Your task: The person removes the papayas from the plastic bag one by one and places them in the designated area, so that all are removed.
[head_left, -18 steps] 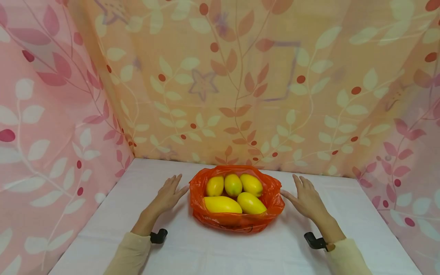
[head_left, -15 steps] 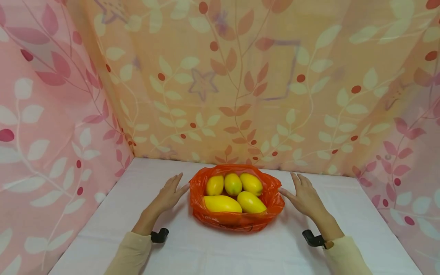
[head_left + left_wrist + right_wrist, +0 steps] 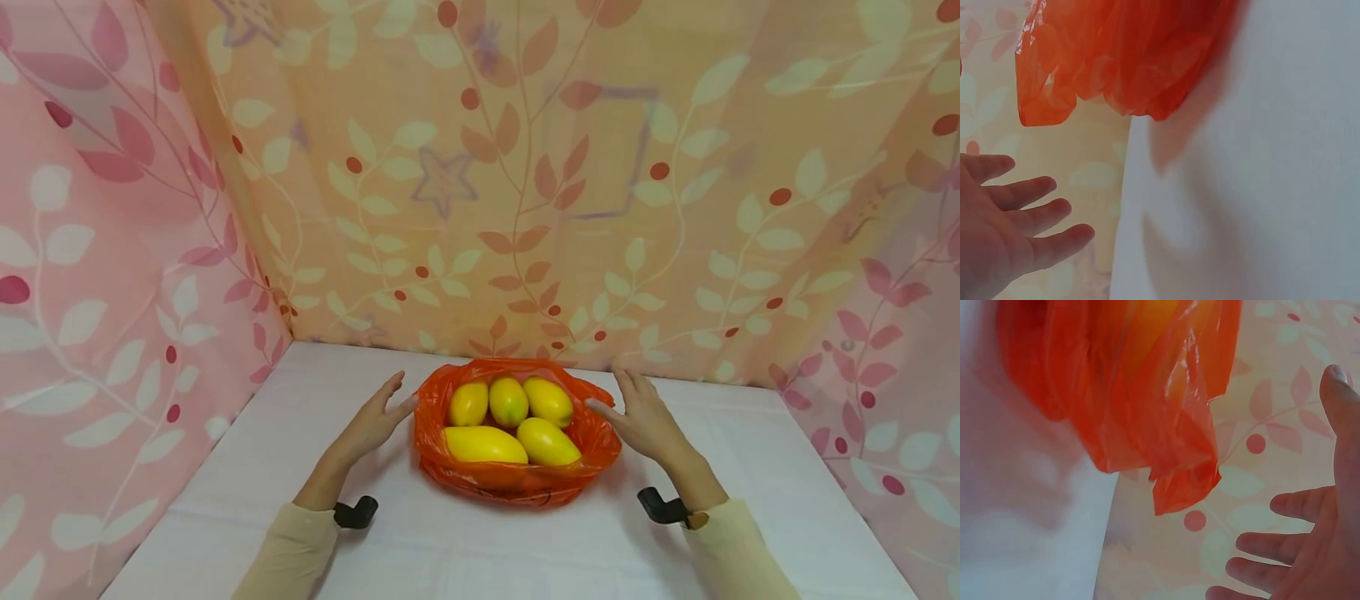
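Observation:
An orange-red plastic bag (image 3: pixel 517 485) sits mouth-up on the white table, its rim spread wide. Several yellow mangoes (image 3: pixel 486 445) lie inside, one at the back tinged green. My left hand (image 3: pixel 372 427) is just left of the bag, thumb tip right at its side. On the other side is my right hand (image 3: pixel 647 423), its thumb overlapping the bag's right rim in the head view. In the left wrist view, spread fingers (image 3: pixel 1054 244) show a gap to the bag (image 3: pixel 1122 56). Fingers (image 3: pixel 1272 547) also stand apart from the bag (image 3: pixel 1116 394) in the right wrist view.
A white cloth covers the table (image 3: pixel 450 550). Behind it hangs an orange leaf-patterned curtain (image 3: pixel 487 250), with a pink one (image 3: pixel 112 333) on the left and another (image 3: pixel 892 400) on the right. Each wrist bears a black mount (image 3: pixel 356 512).
My right hand has moved left, bringing its thumb over the bag's rim. My left hand has shifted slightly right, closer to the bag. The bag and mangoes have stayed put.

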